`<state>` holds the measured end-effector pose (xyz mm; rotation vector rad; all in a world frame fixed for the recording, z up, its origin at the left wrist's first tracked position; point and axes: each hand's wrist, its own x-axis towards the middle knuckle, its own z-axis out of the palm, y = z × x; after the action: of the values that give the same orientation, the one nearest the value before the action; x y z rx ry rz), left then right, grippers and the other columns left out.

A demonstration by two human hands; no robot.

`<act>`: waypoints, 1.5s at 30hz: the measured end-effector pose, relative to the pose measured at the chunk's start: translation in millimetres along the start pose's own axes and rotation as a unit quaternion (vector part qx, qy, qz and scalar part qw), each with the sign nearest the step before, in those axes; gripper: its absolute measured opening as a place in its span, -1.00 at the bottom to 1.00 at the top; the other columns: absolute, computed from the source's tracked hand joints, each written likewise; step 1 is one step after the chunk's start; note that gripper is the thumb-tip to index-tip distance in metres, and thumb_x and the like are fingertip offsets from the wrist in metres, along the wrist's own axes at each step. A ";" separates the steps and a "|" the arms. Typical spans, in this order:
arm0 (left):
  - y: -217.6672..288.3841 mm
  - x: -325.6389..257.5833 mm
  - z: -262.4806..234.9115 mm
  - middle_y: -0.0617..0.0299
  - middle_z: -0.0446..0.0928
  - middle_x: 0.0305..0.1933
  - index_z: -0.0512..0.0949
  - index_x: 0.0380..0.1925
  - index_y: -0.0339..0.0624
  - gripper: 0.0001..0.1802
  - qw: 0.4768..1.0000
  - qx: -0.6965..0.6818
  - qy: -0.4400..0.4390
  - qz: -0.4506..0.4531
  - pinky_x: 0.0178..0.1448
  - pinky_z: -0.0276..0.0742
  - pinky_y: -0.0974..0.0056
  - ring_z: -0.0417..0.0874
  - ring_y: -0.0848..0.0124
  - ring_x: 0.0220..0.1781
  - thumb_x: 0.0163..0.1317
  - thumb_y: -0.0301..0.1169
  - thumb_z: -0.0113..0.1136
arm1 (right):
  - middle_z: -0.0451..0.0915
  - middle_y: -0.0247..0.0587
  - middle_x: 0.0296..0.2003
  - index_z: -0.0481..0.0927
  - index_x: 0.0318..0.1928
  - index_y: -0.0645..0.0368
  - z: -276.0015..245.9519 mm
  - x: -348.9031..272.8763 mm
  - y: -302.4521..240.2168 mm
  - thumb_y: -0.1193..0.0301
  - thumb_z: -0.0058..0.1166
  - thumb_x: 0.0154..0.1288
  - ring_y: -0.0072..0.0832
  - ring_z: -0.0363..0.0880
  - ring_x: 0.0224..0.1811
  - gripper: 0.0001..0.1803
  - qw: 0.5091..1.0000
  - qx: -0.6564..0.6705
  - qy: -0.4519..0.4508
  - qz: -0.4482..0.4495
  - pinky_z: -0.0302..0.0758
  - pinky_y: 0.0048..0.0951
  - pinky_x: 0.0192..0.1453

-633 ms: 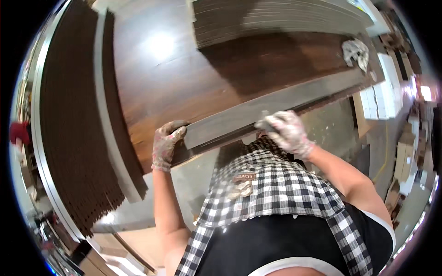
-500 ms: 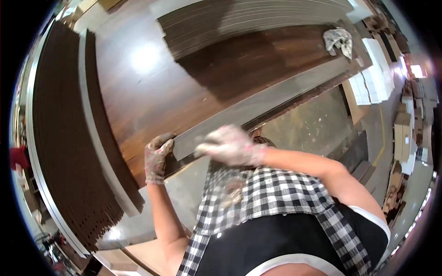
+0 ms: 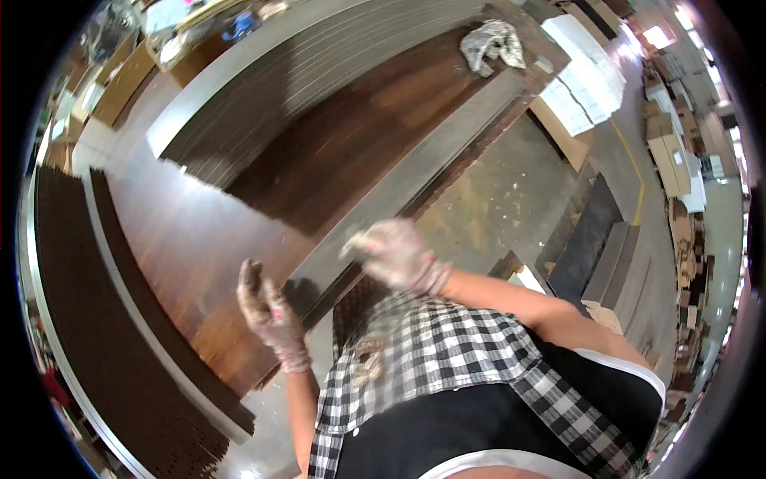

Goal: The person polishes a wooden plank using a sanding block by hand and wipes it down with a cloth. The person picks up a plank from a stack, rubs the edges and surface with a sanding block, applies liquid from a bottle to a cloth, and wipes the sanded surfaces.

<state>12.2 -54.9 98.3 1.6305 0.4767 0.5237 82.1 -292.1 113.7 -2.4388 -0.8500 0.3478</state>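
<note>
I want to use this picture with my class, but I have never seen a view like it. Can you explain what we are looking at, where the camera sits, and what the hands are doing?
The camera is worn on a person's head and looks down, so the round, bent edges come from its wide lens. The checked cloth at the bottom is the person's own clothing. Both hands wear stained thin gloves. The left hand is raised beside the near end of a long grey strip; the right hand hovers over that end. Neither shows a clear grip on anything. The strip lies along the edge of a dark brown wooden panel. A crumpled rag lies at the far end.
</note>
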 end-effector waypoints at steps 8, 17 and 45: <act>-7.7 -15.8 46.0 0.07 0.59 0.08 0.54 0.10 -0.16 -0.58 0.879 0.386 -0.157 0.234 0.23 0.41 0.02 0.57 0.09 0.11 0.21 -0.41 0.22 | 0.57 -0.17 -0.01 0.49 0.21 -0.03 -57.2 -24.0 122.9 0.29 0.23 0.17 -0.11 0.49 0.05 -0.45 0.959 -0.117 0.252 0.058 0.41 -0.11 0.23; 8.4 -18.2 4.3 0.11 0.64 -0.04 0.64 -0.12 -0.13 -0.72 0.844 0.451 -0.117 0.266 0.21 0.44 0.03 0.60 0.08 0.06 0.12 -0.48 0.26 | 0.57 -0.02 -0.03 0.53 0.19 -0.02 -196.7 -36.2 301.9 0.28 0.23 0.19 -0.07 0.50 0.09 -0.48 0.891 -0.212 0.334 0.223 0.42 -0.15 0.24; 1.6 -88.9 190.8 0.04 0.60 0.03 0.58 0.00 -0.10 -0.65 0.914 0.321 -0.228 0.093 0.14 0.50 -0.04 0.58 0.06 0.11 0.27 -0.22 0.11 | 0.59 -0.12 -0.20 0.69 -0.19 -0.01 16.1 142.7 -112.9 0.26 0.26 0.09 -0.10 0.57 -0.04 -0.76 0.880 0.156 -0.176 -0.413 0.54 -0.11 -0.01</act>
<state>52.6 -260.2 75.0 2.3694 0.1374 0.0982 129.0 -120.2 154.0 -1.5390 -1.7340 0.5427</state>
